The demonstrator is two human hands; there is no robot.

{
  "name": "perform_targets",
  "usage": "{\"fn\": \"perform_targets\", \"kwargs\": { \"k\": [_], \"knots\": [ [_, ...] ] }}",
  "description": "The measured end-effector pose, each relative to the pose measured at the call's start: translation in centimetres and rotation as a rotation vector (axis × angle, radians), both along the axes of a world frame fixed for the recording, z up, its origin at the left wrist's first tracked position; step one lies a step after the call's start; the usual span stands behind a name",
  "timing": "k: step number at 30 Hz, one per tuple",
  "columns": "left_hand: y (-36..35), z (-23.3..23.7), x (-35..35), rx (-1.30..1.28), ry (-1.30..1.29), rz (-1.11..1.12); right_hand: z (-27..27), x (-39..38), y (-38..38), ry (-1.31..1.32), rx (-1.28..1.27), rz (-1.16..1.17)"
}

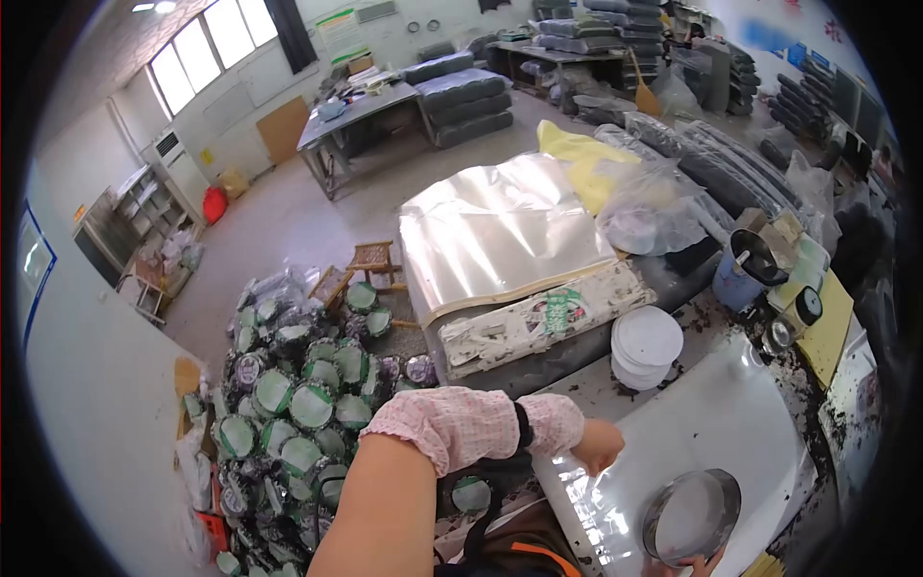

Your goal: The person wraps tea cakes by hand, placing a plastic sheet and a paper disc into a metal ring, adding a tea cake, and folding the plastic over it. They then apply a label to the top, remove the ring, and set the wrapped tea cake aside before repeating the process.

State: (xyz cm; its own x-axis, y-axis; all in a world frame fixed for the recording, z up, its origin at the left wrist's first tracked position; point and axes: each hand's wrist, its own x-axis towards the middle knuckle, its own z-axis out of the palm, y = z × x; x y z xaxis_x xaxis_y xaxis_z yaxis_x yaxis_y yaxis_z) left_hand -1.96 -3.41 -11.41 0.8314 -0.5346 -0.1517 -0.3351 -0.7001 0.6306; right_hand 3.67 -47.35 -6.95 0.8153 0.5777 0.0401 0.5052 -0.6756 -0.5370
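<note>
My left hand (600, 446), below a pink checked sleeve cover (452, 423), is closed above the left part of a shiny, pale sheet (615, 500) on the work table. Whether anything is inside its curled fingers is hidden. At the bottom of the view, my right hand (710, 562) grips the near edge of a round metal ring (733, 500). The ring is on or just above the sheet, and its inside looks pale. Beyond my left hand stands a stack of white round discs (648, 341).
Many wrapped round packages with green labels (312, 406) are heaped at left. Behind the discs lie a stained white board (500, 332) and a silvery film stack (500, 221). A blue bucket (735, 288) and a dark-lidded jar (806, 306) stand at right, amid dark crumbs.
</note>
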Motion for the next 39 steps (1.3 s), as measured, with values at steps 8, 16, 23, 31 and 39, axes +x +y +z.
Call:
{"fn": "perform_targets", "kwargs": {
  "k": [8, 16, 23, 31, 39],
  "knots": [
    [1.4, 6.3, 0.1, -0.031, -0.041, -0.024, -1.1, -0.9, 1.2, -0.141, 0.107, 0.017],
    [0.8, 4.9, -0.3, -0.045, 0.023, -0.115, 3.8, -3.7, 0.1, 0.084, 0.378, 0.145],
    [-2.7, 15.1, 1.2, -0.042, -0.531, 0.257, 2.7, -4.2, 7.4, 0.035, 0.300, 0.509],
    [-2.8, 5.5, -3.8, 0.158, -0.282, -0.024, -1.0, 2.1, 3.0, -0.109, 0.051, -0.190],
    [3.7, 9.0, 5.8, 0.151, -0.555, 0.683, 0.5, -11.5, -4.6, 0.016, -0.026, 0.202]
  ]
}}
